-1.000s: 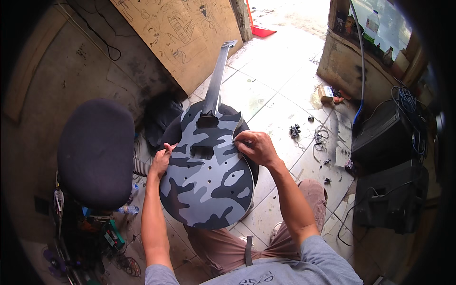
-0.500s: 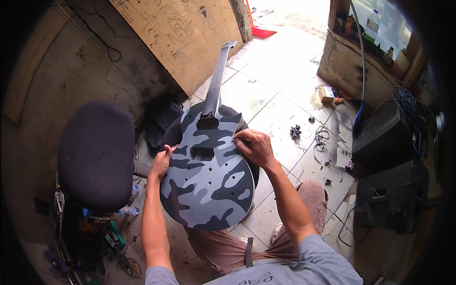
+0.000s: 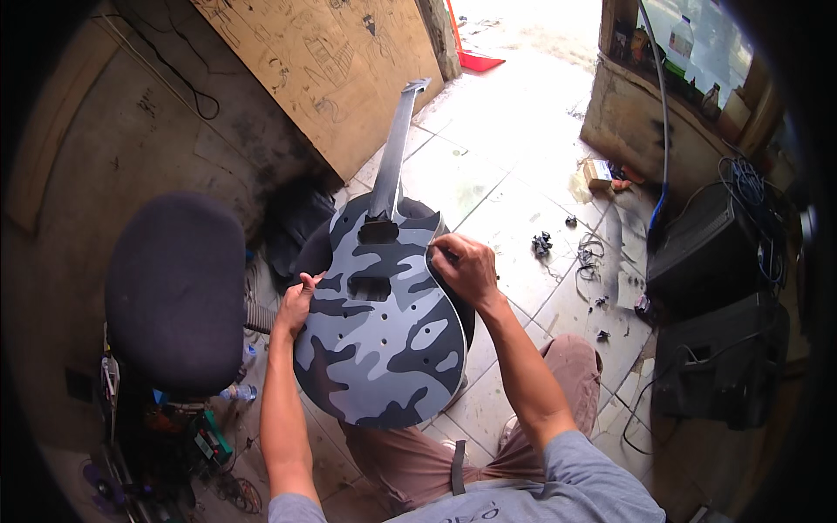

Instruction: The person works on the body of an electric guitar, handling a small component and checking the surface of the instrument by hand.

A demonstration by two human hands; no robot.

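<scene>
An electric guitar body (image 3: pixel 370 344), painted in grey and black camouflage, lies face up in front of me, its bare neck (image 3: pixel 399 148) pointing away. It has two empty rectangular cutouts and several small holes, with no strings on it. At the left waist of the body, my left hand (image 3: pixel 295 304) grips the edge, thumb up and the other fingers partly hidden. My right hand (image 3: pixel 466 268) is closed in a pinch at the right edge, near the cutaway. Whatever is between those fingertips is too small or hidden to make out. Under the guitar shows a dark rounded seat (image 3: pixel 318 253).
A dark padded chair back (image 3: pixel 176 292) stands close on the left, above tools and a plastic bottle (image 3: pixel 238 392). Black crumpled scraps (image 3: pixel 542 245) and a small box (image 3: pixel 598 173) lie on the tiled floor. Black speaker-like cases (image 3: pixel 719 362) stand at right; a drawn-on wooden board (image 3: pixel 323 78) leans behind.
My right hand has shifted very slightly up along the guitar's edge, still pinched. My left hand keeps its hold, and the view has moved a little.
</scene>
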